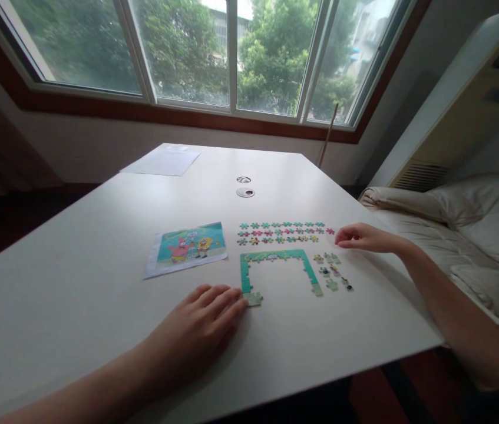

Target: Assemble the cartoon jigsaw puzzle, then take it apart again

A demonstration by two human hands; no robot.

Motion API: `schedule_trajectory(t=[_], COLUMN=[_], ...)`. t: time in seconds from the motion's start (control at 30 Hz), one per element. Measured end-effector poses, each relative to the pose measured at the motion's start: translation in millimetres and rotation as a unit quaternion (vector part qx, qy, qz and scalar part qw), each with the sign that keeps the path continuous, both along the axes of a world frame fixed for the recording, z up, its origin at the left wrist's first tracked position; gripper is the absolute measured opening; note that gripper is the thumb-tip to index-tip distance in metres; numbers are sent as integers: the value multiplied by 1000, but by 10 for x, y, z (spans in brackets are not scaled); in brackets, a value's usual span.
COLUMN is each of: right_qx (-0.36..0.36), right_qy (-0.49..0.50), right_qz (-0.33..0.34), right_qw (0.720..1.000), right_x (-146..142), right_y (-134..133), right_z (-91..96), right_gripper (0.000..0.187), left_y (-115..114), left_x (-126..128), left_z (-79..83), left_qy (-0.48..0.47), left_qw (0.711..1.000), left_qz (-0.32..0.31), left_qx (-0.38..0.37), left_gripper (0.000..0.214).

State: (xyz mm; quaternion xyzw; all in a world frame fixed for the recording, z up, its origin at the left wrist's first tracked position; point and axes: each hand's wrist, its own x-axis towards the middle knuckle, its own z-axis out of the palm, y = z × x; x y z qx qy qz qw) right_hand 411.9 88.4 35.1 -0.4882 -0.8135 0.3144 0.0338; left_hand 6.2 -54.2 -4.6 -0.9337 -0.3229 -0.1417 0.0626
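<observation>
A partly joined jigsaw puzzle (276,255) lies on the table, its teal top and two sides forming a frame with an unfilled middle. My left hand (214,309) rests flat at the frame's lower left, fingers stretched out and tips touching the pale green corner piece (254,299). Loose jigsaw pieces (279,232) are laid out in three rows above the frame. At the right end of these rows is my right hand (362,237), its fingers curled together beside a pink piece (330,231). Whatever its fingertips may hold is hidden. More loose pieces (331,285) lie right of the frame.
A printed cartoon picture sheet (191,248) lies left of the puzzle. Two round items (245,192) and white paper (161,162) are farther back on the white table (76,265). A pale sofa (474,235) stands to the right, and windows (187,53) span the far wall.
</observation>
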Motion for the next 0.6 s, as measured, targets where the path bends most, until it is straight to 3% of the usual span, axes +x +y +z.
schedule_trajectory(t=[0.2,0.6], right_qx=[-64,-64], right_qy=[-1,-7], right_qz=[37,21], right_qw=[997,998], right_x=[-46,-116], right_y=[-90,-151], right_z=[-28,1], right_gripper=[47,44], left_y=[1,-1], left_x=[4,-3], left_z=[40,49], left_qy=[7,20], left_qw=[1000,1000], left_qz=[-2,-12], left_qx=[12,16], left_gripper=[29,28])
